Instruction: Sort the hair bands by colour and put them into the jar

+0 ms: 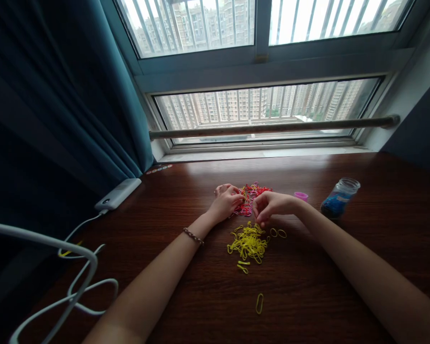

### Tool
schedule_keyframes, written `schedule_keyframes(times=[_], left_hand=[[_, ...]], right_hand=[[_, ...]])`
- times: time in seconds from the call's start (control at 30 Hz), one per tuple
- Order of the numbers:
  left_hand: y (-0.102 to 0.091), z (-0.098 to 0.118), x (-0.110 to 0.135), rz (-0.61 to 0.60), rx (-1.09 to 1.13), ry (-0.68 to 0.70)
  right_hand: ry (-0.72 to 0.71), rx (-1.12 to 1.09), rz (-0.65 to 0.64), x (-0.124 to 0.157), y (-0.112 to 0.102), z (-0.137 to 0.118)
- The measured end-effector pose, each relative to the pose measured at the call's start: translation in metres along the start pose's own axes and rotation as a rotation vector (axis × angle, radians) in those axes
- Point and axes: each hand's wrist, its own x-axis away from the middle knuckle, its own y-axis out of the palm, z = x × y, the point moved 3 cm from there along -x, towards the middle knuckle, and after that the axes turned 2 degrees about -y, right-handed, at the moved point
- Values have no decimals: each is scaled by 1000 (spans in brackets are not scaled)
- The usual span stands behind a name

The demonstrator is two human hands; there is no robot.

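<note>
A pile of small red and pink rubber bands, mixed with some yellow ones, lies between my two hands. My left hand rests at its left side, fingers bent and somewhat apart, fingertips touching the bands. My right hand hangs between that pile and a heap of yellow rubber bands nearer to me. Its thumb and fingers are pinched together, pointing down; whatever they hold is too small to make out. Two loose yellow bands lie right of the heap, and a single yellow band lies closer to me.
Behind my right wrist stands a small pink cup. Farther right is a glass jar with blue contents. On the left are a white power bank, a looped white cable and a blue curtain. A barred window lies beyond the wooden table.
</note>
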Motion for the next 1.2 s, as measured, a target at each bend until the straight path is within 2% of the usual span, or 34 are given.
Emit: schedule_keyframes(times=[0.07,0.1,0.13,0.2,0.3,0.33,0.37,0.43,0.53,0.7,0.77,0.83,0.97,1.1,1.2], left_hand=[[0,1,0,-6,14,-4],[0,1,0,-8,23,-9],[0,1,-1,-10,32,-14],[1,-1,-2,-20,51,-28],[3,-3,-4,-49,85,-45],[3,-4,-4,-59,94,-46],[3,-4,-4,-68,99,-44],[3,-3,-4,-77,97,-33],[1,3,-3,-46,97,-15],[-18,16,-7,119,304,-88],[-29,22,-10,109,485,-101],[-36,27,-13,-40,713,-87],[-41,42,-10,-550,1106,-32],[-34,57,3,-1014,1167,13],[-28,65,12,-1232,1157,-4]], right_hand=[[79,10,-137,1,6,1],[84,29,-136,0,6,2],[58,56,-73,-2,3,3],[-79,130,235,-5,-10,4],[-306,341,821,-4,-34,9],[-344,458,950,-4,-39,11],[-364,591,1025,-4,-42,14],[-364,847,1059,-7,-45,21],[-315,1085,989,-13,-46,33],[-237,1211,922,-18,-49,45],[-255,1195,938,-17,-50,45],[-309,1149,959,-16,-50,43],[-384,960,1092,-9,-51,37],[-291,804,1221,-1,-53,35],[-235,834,1232,3,-51,32]])
